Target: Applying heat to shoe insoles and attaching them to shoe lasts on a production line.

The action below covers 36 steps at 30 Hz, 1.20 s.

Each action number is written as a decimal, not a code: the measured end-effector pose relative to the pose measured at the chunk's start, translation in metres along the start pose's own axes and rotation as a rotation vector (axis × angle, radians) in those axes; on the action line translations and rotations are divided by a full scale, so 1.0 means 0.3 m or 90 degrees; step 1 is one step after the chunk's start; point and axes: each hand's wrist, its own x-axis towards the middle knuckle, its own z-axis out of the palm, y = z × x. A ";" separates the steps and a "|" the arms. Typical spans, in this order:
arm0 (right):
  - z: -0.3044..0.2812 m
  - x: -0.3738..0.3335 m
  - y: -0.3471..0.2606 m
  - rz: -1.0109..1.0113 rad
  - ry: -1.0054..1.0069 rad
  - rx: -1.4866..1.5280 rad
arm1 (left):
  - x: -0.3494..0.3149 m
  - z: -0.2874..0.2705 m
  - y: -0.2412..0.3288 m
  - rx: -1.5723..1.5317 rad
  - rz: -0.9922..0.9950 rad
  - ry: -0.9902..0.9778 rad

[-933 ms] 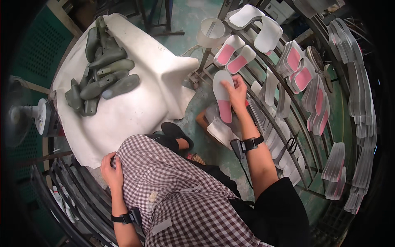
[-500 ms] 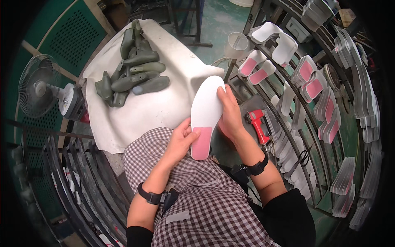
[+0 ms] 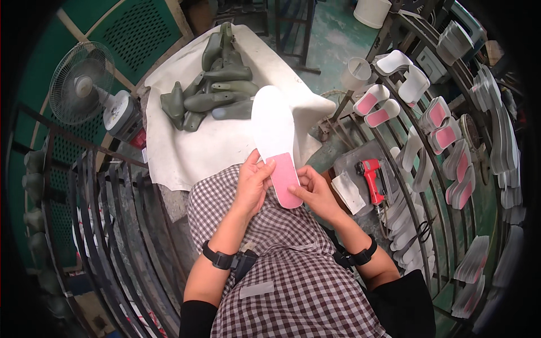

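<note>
A white insole (image 3: 273, 119) with a pink heel patch is held up over my apron, its toe end pointing away from me. My left hand (image 3: 252, 183) pinches its left edge at the top of the pink part, thumb on the face. At the heel end, my right hand (image 3: 316, 191) grips the right edge, thumb pressed on the pink. The fingers behind the insole are partly hidden. Beyond it, dark green shoe lasts (image 3: 217, 101) lie heaped on a white cloth (image 3: 169, 147), and the insole's left edge overlaps one of them in view.
A red nail gun (image 3: 370, 179) lies to the right, beside a dark metal rack (image 3: 420, 222) carrying several stacks of white and pink insoles (image 3: 441, 137). Left are a fan (image 3: 84, 84) and another slatted rack (image 3: 121, 225). White buckets (image 3: 356, 73) stand on the floor ahead.
My right hand has slid from the insole's upper right edge down to its heel end. The left hand keeps its pinch. The whole view has shifted, so the surroundings sit farther right.
</note>
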 end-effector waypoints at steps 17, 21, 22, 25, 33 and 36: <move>-0.067 -0.020 0.078 -0.071 0.008 -0.043 | 0.002 -0.016 0.101 0.139 0.085 0.115; -0.194 0.033 -0.009 -0.182 0.283 0.064 | -0.025 -0.059 0.084 0.182 0.070 0.130; -0.253 0.039 -0.033 -0.198 0.317 0.053 | -0.031 -0.074 0.077 0.188 0.073 0.115; -0.355 0.061 -0.123 -0.256 0.418 0.049 | -0.033 -0.116 0.049 0.228 0.059 0.142; -0.457 0.069 -0.149 -0.329 0.461 0.038 | -0.025 -0.154 -0.012 0.246 -0.006 0.169; -0.449 0.053 -0.146 -0.355 0.461 0.047 | -0.017 -0.163 -0.035 0.254 -0.017 0.157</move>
